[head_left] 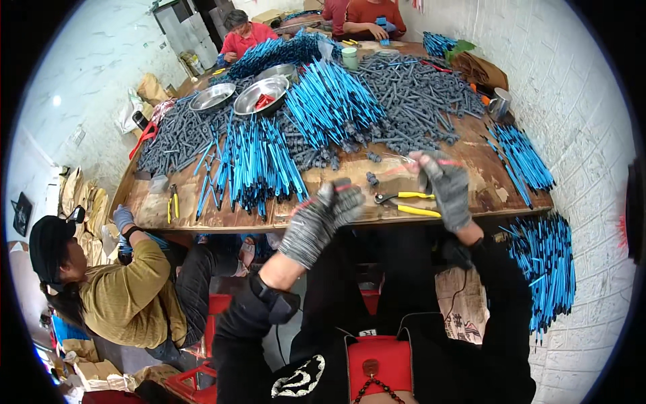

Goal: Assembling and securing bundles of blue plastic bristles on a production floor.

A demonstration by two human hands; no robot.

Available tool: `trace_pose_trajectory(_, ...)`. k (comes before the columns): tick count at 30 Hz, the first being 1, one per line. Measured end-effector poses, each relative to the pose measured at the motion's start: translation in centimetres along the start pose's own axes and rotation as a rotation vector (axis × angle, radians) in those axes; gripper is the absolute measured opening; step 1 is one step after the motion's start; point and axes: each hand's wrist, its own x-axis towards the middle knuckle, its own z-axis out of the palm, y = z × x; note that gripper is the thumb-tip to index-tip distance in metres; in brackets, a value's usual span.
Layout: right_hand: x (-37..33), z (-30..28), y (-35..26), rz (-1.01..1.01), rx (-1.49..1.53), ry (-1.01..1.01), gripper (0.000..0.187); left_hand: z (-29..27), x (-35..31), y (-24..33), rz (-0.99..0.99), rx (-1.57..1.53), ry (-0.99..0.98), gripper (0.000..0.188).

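Note:
Both my hands wear grey gloves and are raised over the table's near edge. My right hand (447, 192) has its fingers curled around a thin red strip (398, 167), with a see-through stretch blurred beside it. My left hand (321, 221) is lower and to the left, its fingers pressed together; a similar red strip (301, 206) shows along its fingers. What each strip is, I cannot make out. Between the hands lie yellow-handled pliers (414, 202) and a small dark grey fitting (372, 178).
Beyond my hands are piles of blue rods (333, 104) and grey plastic pieces (417, 94), plus metal bowls (262, 94). Another yellow-handled tool (173, 202) lies left. A co-worker (128, 289) sits at left; others sit at the far end. Blue bundles (544, 269) stand by the right wall.

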Motion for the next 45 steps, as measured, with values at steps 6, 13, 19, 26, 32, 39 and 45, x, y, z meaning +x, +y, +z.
trace_pose_trajectory(6, 19.8, 4.0, -2.5, -0.204, 0.027, -0.088, 0.029, -8.3, 12.9, 12.8, 0.081, 0.280, 0.192, 0.048)
trace_pose_trajectory(13, 38.9, 7.2, 17.1, -0.592, -1.402, -0.427, 0.034, -19.0, 22.6, 12.6, -0.163, 0.520, 0.729, 0.042)
trace_pose_trajectory(19, 43.0, 6.9, 23.3, 0.098, -1.118, -0.323, 0.035, -17.4, 23.9, 9.8, 0.103, 0.429, 0.757, 0.038)
trace_pose_trajectory(26, 46.0, 2.7, 26.2, 0.076, -1.100, -0.327, 0.038, -17.5, 28.2, 8.6, -0.041, 0.230, 0.765, 0.038)
trace_pose_trajectory(32, 45.3, 7.5, 24.7, -0.212, -1.023, -0.355, 0.042, -27.5, 33.6, 9.6, 0.014, 1.007, 0.734, 0.055)
trace_pose_trajectory(39, 35.5, 8.6, 19.3, -0.071, -0.773, 0.087, 0.045, -23.3, 36.5, 4.5, 0.098, 1.065, 0.803, 0.057)
trace_pose_trajectory(45, 29.6, 10.5, 11.7, -0.094, -0.326, 0.311, 0.036, -23.4, 29.2, 3.5, 0.644, 0.950, 0.615, 0.046)
